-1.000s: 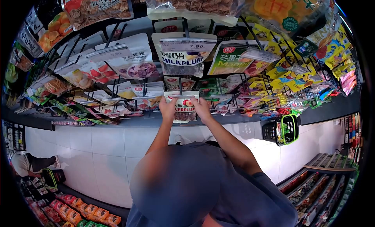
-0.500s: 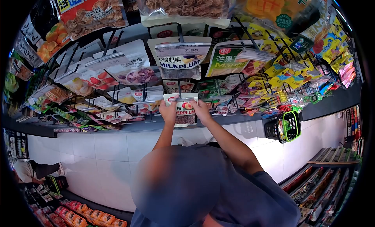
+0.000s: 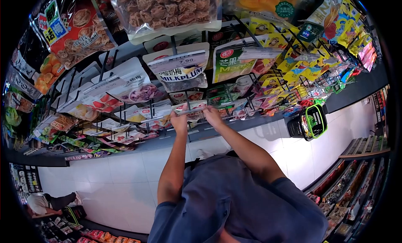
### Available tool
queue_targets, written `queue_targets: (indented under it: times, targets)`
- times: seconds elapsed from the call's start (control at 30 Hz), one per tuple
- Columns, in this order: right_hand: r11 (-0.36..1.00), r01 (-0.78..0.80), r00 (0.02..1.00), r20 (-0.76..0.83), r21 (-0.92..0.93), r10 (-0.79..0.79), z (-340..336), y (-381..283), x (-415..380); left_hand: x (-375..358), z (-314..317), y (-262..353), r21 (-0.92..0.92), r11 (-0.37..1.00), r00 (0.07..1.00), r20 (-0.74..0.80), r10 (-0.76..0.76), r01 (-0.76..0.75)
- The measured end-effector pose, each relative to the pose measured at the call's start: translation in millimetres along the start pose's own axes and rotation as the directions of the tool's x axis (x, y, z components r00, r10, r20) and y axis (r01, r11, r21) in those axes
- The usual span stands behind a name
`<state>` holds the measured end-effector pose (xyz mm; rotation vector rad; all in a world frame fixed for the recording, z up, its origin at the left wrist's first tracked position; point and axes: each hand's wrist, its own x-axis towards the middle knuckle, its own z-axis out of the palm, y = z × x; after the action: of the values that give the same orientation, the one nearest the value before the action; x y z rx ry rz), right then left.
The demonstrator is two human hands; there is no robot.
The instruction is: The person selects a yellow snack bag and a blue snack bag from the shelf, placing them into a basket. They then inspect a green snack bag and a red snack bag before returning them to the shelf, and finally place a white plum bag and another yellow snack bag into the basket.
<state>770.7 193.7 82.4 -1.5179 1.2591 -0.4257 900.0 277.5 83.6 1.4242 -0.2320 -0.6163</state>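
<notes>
Low on the rack, a white and red dried plum bag (image 3: 195, 115) hangs behind a clear price strip, seen steeply from above. My left hand (image 3: 180, 120) is closed on its left edge, fingers partly hidden. At the opposite edge, my right hand (image 3: 213, 116) grips the bag, thumb toward the front. Just above hangs a MILKPLUM bag (image 3: 183, 73) with a 7.90 tag. A green and white mango bag (image 3: 234, 63) is to its right, untouched by either hand.
Metal hooks with many snack bags surround my hands, and a large dried plum bag (image 3: 167, 10) hangs overhead. A black and green shopping basket (image 3: 298, 128) stands on the floor to the right. Another person (image 3: 39, 204) is at the lower left, near a second basket (image 3: 73, 213).
The plum bag has tilted, its front now foreshortened and its lower part hardly visible. Both hands stay at its edges. My head view has shifted and turned, and the cap has left the picture.
</notes>
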Motion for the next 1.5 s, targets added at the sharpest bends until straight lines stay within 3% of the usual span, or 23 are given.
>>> queue_targets:
  times: [0.1,0.2,0.27,0.33,0.4,0.47,0.5,0.53,0.6,0.67,0.7,0.73,0.8,0.83,0.9,1.0,1.13,1.17,1.27,1.3,1.4,1.43,1.5]
  targets:
    - [0.999,-0.043,0.997,0.058,0.01,0.043,4,2,8,-2,2,1,0.044,0.998,0.998,-0.042,0.04,-0.039]
    - [0.999,-0.035,0.999,0.029,0.018,0.035,5,6,3,-1,1,-4,0.079,0.997,0.997,-0.07,0.015,-0.01]
    - [0.999,0.003,0.999,-0.041,0.048,-0.001,15,36,10,4,-10,-19,0.095,0.995,1.0,-0.011,-0.006,0.007]
    - [0.999,0.048,0.998,0.042,-0.005,-0.048,2,48,-7,10,-21,-51,0.097,0.994,0.999,-0.015,0.044,-0.043]
    - [0.986,0.116,0.986,0.13,-0.121,-0.1,-4,94,-19,10,-28,-82,0.185,0.982,0.988,-0.134,0.072,-0.046]
    - [0.919,0.112,0.977,0.21,-0.377,-0.033,-22,144,-45,-3,-37,-83,0.342,0.938,0.991,-0.13,-0.012,0.056]
    - [0.857,0.226,0.969,0.2,-0.463,-0.148,-28,191,-60,-8,-46,-94,0.361,0.932,0.998,-0.066,-0.011,0.034]
    - [0.821,0.121,0.978,0.208,-0.558,-0.003,-36,237,-71,-13,-56,-107,0.38,0.925,1.0,-0.001,-0.01,0.009]
    - [0.769,-0.063,0.925,0.252,-0.636,0.284,-57,330,-104,-34,-76,-129,0.584,0.809,0.995,0.104,0.008,-0.067]
    - [0.77,-0.379,0.909,-0.05,-0.513,0.414,-97,302,-151,-45,-113,-168,0.693,0.706,0.908,0.376,-0.182,-0.146]
    - [0.775,-0.405,0.902,-0.073,-0.486,0.425,-110,304,-163,-44,-136,-203,0.805,0.551,0.816,0.461,-0.348,-0.219]
    - [0.789,-0.486,0.873,-0.165,-0.376,0.459,-120,312,-175,-57,-138,-188,0.88,0.382,0.625,0.47,-0.623,-0.281]
    - [0.787,-0.573,0.814,-0.266,-0.227,0.516,-130,324,-198,-50,-185,-253,0.654,0.484,0.318,0.73,-0.604,-0.582]
    - [0.802,-0.582,0.794,-0.31,-0.136,0.524,-133,333,-207,-57,-171,-240,0.638,0.481,0.289,0.735,-0.613,-0.602]
    - [0.805,-0.593,0.752,-0.37,-0.019,0.545,-134,345,-221,-74,-141,-211,0.745,0.415,0.474,0.658,-0.585,-0.521]
    - [0.753,-0.654,0.635,-0.488,0.072,0.599,-132,340,-233,-72,-99,-199,0.784,0.381,0.412,0.594,-0.691,-0.49]
    - [0.761,-0.642,0.657,-0.448,0.088,0.606,-167,360,-239,-77,-36,-192,0.802,0.268,0.444,0.536,-0.718,-0.534]
    - [0.785,-0.613,0.681,-0.448,0.085,0.58,-176,371,-240,-77,-22,-193,0.849,0.293,0.41,0.48,-0.776,-0.44]
    - [0.774,-0.618,0.652,-0.459,0.138,0.603,-204,394,-243,-73,6,-231,0.822,0.282,0.407,0.506,-0.761,-0.494]
    - [0.772,-0.619,0.646,-0.463,0.147,0.607,-212,403,-245,-98,29,-211,0.866,0.351,0.44,0.487,-0.755,-0.356]
    - [0.762,-0.595,0.614,-0.468,0.253,0.635,-240,428,-257,-136,82,-214,0.843,0.333,0.382,0.499,-0.778,-0.421]
    - [0.779,-0.577,0.625,-0.483,0.245,0.614,-251,432,-263,-128,81,-255,0.76,0.309,0.365,0.573,-0.734,-0.571]
    - [0.795,-0.557,0.618,-0.519,0.241,0.591,-267,446,-278,-154,113,-263,0.698,0.273,0.361,0.616,-0.7,-0.662]
